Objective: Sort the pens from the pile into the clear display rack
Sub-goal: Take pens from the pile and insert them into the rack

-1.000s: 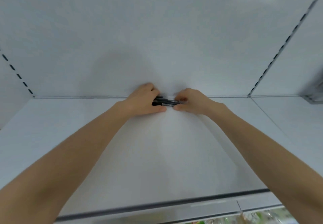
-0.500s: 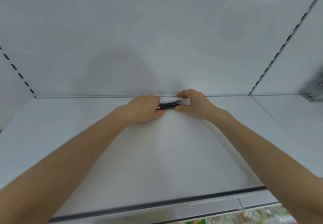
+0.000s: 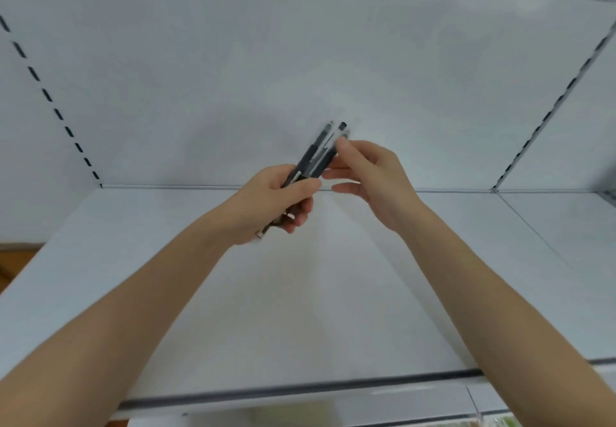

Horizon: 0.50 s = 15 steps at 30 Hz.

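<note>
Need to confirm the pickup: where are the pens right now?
Head view, centre: the pens are held above the white shelf, gripped low by the left hand, with the right hand touching their upper part from the right.

Soft even light, slight blur, wide-angle bowing.
</note>
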Tool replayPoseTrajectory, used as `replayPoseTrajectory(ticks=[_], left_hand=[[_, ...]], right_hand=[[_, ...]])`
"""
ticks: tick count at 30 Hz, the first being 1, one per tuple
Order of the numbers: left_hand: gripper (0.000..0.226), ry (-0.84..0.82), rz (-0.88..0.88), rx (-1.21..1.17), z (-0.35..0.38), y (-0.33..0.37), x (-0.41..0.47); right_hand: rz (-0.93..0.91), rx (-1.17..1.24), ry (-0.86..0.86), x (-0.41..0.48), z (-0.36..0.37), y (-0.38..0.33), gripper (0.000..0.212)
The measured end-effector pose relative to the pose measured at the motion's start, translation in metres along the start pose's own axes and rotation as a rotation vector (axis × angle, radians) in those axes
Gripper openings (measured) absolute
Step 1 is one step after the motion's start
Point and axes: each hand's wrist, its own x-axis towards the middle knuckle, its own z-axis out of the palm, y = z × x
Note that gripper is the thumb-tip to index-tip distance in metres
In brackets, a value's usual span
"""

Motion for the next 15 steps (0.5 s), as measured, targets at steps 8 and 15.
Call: replayPoseTrajectory(ticks=[8, 15], left_hand=[[0.015, 0.008, -0.054, -0.297, 0.022, 0.013, -0.025], [0.014, 0.098, -0.054, -0.408, 0.054, 0.013, -0.034]], right_hand=[[-0.068, 0.107, 0.082, -0.015, 0.006, -0.017, 0.015], [-0.038, 0.187, 0.064, -0.044, -0.018, -0.022, 0.011]])
